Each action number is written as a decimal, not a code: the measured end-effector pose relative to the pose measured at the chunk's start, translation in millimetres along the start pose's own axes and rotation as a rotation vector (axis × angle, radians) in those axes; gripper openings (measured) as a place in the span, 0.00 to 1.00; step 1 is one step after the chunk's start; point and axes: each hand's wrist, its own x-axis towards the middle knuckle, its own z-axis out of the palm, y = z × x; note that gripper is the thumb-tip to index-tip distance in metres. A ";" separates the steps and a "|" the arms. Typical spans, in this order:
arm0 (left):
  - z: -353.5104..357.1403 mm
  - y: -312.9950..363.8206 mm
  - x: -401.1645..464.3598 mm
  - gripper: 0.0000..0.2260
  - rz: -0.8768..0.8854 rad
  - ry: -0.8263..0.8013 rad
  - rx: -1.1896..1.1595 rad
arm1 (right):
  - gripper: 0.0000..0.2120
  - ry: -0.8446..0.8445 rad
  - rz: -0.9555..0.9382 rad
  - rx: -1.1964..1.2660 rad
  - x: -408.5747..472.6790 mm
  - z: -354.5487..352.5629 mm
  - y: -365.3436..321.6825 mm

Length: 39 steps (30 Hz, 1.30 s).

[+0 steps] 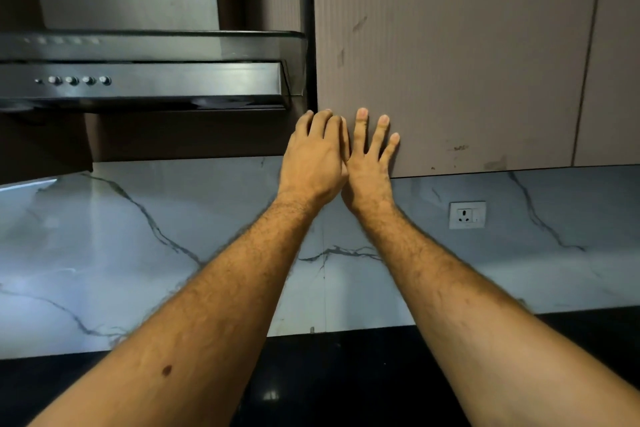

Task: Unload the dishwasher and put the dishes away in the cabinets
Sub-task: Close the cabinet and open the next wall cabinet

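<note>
A beige ribbed upper cabinet door (457, 55) hangs shut on the wall in front of me. Both my hands are raised to its lower left corner. My right hand (370, 156) lies flat on the door with its fingers spread. My left hand (317, 152) sits right beside it at the door's left edge, its fingers curled toward that edge; whether they grip the edge is hidden. No dish is in view and neither hand holds one.
A black range hood (145, 80) juts out at the left, close to my left hand. A second beige cabinet door (613, 52) is at the right. Below are the marble backsplash (138, 246) with a wall socket (467, 214) and the black countertop (346, 381).
</note>
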 end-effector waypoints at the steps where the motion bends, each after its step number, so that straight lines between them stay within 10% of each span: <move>1: -4.6 3.9 -2.4 0.21 0.008 0.028 -0.029 | 0.61 0.012 0.011 0.012 -5.0 -4.8 0.5; 16: -134.4 86.1 -12.9 0.15 0.143 0.491 -0.288 | 0.48 0.351 0.005 0.278 -128.6 -147.6 58.6; 28: -198.4 241.9 -18.0 0.20 0.227 0.279 -0.394 | 0.39 0.388 0.164 0.294 -241.3 -292.6 137.5; 39: -195.7 326.3 -19.6 0.28 0.350 0.043 -0.416 | 0.42 0.165 0.373 -0.216 -267.6 -360.3 197.9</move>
